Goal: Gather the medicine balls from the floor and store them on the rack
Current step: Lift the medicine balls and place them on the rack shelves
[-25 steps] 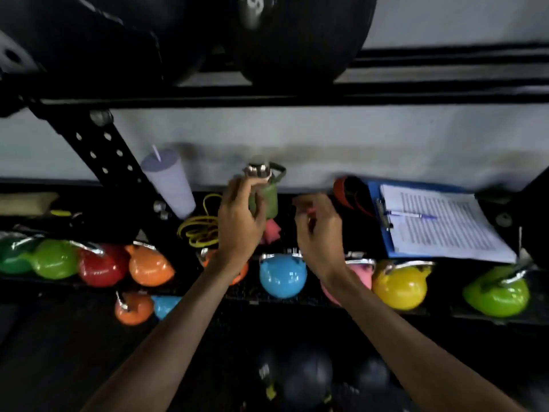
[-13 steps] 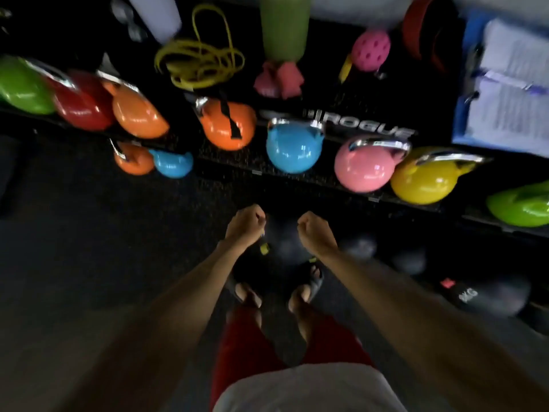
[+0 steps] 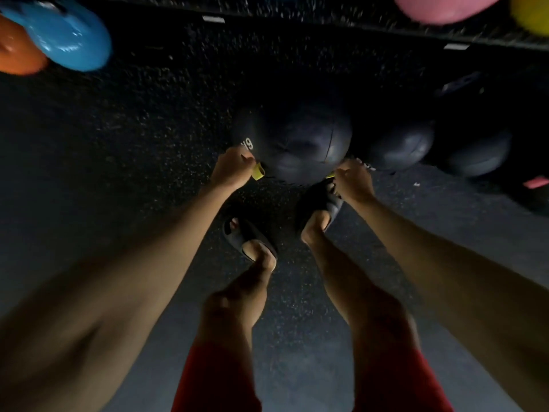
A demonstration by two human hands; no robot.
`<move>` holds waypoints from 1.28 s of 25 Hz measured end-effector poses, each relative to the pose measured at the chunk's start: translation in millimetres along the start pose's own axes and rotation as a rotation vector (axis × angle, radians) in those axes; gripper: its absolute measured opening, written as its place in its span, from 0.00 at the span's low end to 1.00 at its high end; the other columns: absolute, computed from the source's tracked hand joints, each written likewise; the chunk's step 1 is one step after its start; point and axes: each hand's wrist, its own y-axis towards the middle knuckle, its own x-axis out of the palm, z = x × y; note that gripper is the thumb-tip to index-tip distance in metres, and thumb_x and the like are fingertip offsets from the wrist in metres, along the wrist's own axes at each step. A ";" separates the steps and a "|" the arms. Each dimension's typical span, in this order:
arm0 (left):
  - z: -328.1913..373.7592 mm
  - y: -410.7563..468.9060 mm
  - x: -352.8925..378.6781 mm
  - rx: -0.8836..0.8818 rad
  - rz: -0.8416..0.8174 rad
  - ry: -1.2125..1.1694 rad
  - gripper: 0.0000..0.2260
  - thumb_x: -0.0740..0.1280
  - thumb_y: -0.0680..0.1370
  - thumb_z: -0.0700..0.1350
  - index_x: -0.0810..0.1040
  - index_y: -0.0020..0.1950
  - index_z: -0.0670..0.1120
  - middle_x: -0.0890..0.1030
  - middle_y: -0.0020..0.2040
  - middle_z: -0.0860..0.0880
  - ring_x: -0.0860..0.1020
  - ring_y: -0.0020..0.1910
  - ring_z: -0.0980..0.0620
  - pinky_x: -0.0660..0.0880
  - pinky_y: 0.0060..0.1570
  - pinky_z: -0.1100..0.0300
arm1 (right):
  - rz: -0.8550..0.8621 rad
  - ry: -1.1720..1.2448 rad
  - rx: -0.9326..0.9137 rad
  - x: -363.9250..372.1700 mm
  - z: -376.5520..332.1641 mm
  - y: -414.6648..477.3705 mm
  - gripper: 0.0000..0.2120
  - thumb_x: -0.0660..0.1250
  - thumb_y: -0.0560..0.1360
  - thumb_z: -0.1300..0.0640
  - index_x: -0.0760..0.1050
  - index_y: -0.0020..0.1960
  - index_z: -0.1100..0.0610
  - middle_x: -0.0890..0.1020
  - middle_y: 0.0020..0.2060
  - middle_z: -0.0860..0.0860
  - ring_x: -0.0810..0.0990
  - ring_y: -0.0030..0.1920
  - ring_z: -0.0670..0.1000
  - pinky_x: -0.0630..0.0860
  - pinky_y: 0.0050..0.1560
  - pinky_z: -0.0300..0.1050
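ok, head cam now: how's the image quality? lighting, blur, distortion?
Head view: dim overall, so the dark medicine ball barely separates from the black floor. Head view: motion blur smears the blue kettlebell and orange kettlebell at upper left. Head view: wide-angle stretch swells the forearms toward the bottom corners. Head view: left hand and right hand are soft, grip unreadable.

matt dark medicine ball [image 3: 297, 144], speckled rubbery floor [image 3: 118, 144], glossy blue kettlebell [image 3: 68, 37]
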 end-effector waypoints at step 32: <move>-30.2 -19.2 -4.8 -0.216 -0.183 -0.922 0.24 0.50 0.83 0.63 0.80 0.59 0.51 0.85 0.54 0.49 0.81 0.57 0.49 0.77 0.54 0.53 | 0.048 1.350 0.410 44.1 99.8 -44.4 0.17 0.50 0.85 0.49 0.72 0.65 0.54 0.82 0.54 0.51 0.81 0.54 0.54 0.79 0.42 0.47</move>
